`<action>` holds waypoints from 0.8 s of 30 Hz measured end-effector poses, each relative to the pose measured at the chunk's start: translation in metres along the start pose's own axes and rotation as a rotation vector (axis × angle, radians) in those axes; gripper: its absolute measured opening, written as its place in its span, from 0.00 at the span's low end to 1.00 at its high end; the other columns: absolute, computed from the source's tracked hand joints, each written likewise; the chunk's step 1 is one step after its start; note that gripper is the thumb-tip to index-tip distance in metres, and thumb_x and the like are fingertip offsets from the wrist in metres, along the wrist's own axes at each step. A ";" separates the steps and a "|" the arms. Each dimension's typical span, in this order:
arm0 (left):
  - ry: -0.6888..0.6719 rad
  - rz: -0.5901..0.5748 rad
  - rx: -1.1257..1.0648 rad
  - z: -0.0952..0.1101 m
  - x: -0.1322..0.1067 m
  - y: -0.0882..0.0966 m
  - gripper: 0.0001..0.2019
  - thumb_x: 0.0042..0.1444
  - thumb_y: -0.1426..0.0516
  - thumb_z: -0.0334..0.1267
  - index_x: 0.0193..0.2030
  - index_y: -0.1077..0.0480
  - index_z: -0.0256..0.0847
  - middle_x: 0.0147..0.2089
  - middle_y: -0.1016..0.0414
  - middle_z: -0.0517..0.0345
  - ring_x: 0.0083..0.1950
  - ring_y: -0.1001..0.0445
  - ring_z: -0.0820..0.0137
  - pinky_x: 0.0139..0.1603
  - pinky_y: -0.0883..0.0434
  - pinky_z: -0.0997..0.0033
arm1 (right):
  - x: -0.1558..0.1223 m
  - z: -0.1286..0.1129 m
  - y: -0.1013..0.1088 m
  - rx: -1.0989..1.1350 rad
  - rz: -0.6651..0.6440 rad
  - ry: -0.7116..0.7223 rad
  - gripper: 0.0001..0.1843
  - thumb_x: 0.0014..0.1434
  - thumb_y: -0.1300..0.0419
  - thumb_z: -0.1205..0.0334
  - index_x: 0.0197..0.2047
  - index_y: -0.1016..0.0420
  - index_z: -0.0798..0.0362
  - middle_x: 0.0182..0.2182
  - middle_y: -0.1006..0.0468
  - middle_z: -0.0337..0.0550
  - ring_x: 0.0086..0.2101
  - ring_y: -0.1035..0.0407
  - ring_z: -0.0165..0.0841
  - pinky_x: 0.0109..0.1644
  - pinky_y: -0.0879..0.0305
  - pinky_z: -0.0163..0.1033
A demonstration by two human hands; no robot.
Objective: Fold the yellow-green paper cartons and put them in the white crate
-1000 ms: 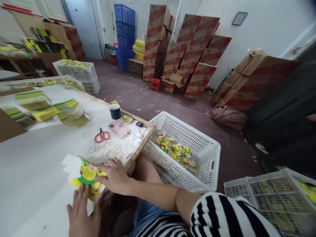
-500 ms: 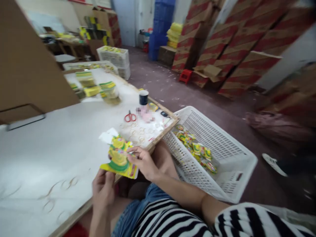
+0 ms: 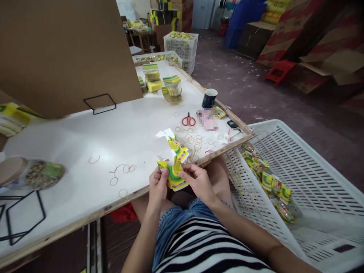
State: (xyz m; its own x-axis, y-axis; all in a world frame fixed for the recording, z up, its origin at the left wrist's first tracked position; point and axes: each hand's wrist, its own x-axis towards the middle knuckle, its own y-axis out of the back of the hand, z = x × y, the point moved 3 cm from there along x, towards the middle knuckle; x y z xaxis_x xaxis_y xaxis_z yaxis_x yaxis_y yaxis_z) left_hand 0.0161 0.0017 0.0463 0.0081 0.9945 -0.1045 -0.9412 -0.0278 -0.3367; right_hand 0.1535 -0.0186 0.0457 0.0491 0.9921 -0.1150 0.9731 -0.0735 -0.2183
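Note:
Both my hands hold a small stack of yellow-green packets (image 3: 174,167) just off the near edge of the white table (image 3: 85,151), above my lap. My left hand (image 3: 157,186) grips the stack's lower left side, fingers closed on it. My right hand (image 3: 199,181) pinches its right side. The packets fan upward over the table edge. Loose rubber bands (image 3: 196,140) lie on the table right behind the packets.
Red scissors (image 3: 188,120), a dark cup (image 3: 209,98) and bundled packet stacks (image 3: 172,85) sit farther back. A white crate (image 3: 313,170) holding loose packets (image 3: 270,178) stands at my right. A brown cardboard sheet (image 3: 68,53) stands behind the table. A jar (image 3: 31,174) lies left.
The view swung left and down. My hands lifted the packets off the table and drew them toward my lap, both hands now gripping the stack upright.

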 end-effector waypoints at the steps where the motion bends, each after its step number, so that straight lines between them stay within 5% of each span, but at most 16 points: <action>1: -0.008 0.016 0.023 0.002 0.000 -0.002 0.22 0.47 0.35 0.54 0.40 0.27 0.37 0.31 0.22 0.56 0.32 0.23 0.70 0.32 0.26 0.74 | 0.000 0.000 0.000 -0.023 0.007 0.011 0.16 0.52 0.33 0.50 0.36 0.24 0.54 0.30 0.22 0.40 0.31 0.30 0.33 0.38 0.31 0.38; 4: -0.061 0.035 0.125 0.008 -0.004 -0.006 0.23 0.51 0.36 0.50 0.49 0.32 0.39 0.32 0.23 0.57 0.32 0.24 0.72 0.33 0.26 0.75 | 0.001 0.000 0.003 -0.111 0.082 0.085 0.14 0.56 0.37 0.51 0.31 0.28 0.53 0.25 0.26 0.38 0.26 0.33 0.29 0.32 0.34 0.35; 7: -0.108 0.012 0.221 0.014 -0.011 -0.005 0.30 0.55 0.38 0.42 0.61 0.46 0.46 0.40 0.23 0.57 0.35 0.23 0.72 0.36 0.26 0.74 | 0.005 -0.002 0.008 -0.167 0.094 0.166 0.10 0.57 0.37 0.55 0.39 0.29 0.52 0.28 0.26 0.37 0.25 0.35 0.27 0.29 0.37 0.33; 10: -0.049 -0.156 0.277 0.020 -0.017 -0.004 0.33 0.59 0.41 0.40 0.66 0.53 0.50 0.48 0.24 0.52 0.40 0.22 0.69 0.40 0.24 0.70 | 0.009 -0.006 0.012 -0.152 -0.067 0.194 0.23 0.57 0.36 0.59 0.55 0.35 0.48 0.37 0.24 0.39 0.27 0.32 0.27 0.30 0.35 0.32; 13: 0.015 -0.316 0.285 0.026 -0.020 -0.002 0.32 0.61 0.43 0.39 0.68 0.52 0.49 0.53 0.26 0.48 0.46 0.23 0.65 0.46 0.24 0.66 | 0.010 -0.011 0.016 -0.106 -0.247 0.181 0.28 0.58 0.38 0.60 0.60 0.39 0.45 0.42 0.25 0.41 0.32 0.30 0.28 0.35 0.32 0.33; 20: 0.138 -0.470 0.073 0.024 -0.025 -0.006 0.17 0.57 0.39 0.34 0.50 0.40 0.44 0.46 0.22 0.52 0.41 0.21 0.69 0.42 0.25 0.72 | 0.014 -0.027 0.028 -0.154 -0.374 0.166 0.09 0.61 0.40 0.55 0.41 0.29 0.50 0.30 0.28 0.38 0.30 0.32 0.29 0.32 0.34 0.33; 24: 0.181 -0.446 0.011 0.020 -0.027 -0.010 0.32 0.56 0.38 0.35 0.62 0.50 0.48 0.49 0.22 0.49 0.40 0.20 0.67 0.41 0.25 0.69 | 0.016 -0.033 0.029 -0.230 -0.326 0.236 0.09 0.62 0.42 0.55 0.34 0.29 0.52 0.28 0.29 0.38 0.30 0.34 0.29 0.34 0.35 0.34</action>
State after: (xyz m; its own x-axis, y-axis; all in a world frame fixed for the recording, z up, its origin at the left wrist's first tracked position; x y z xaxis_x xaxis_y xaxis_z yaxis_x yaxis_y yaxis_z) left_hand 0.0185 -0.0225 0.0711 0.4694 0.8756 -0.1141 -0.8363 0.3994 -0.3756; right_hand 0.1899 -0.0017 0.0692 -0.2442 0.9575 0.1538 0.9695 0.2444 0.0176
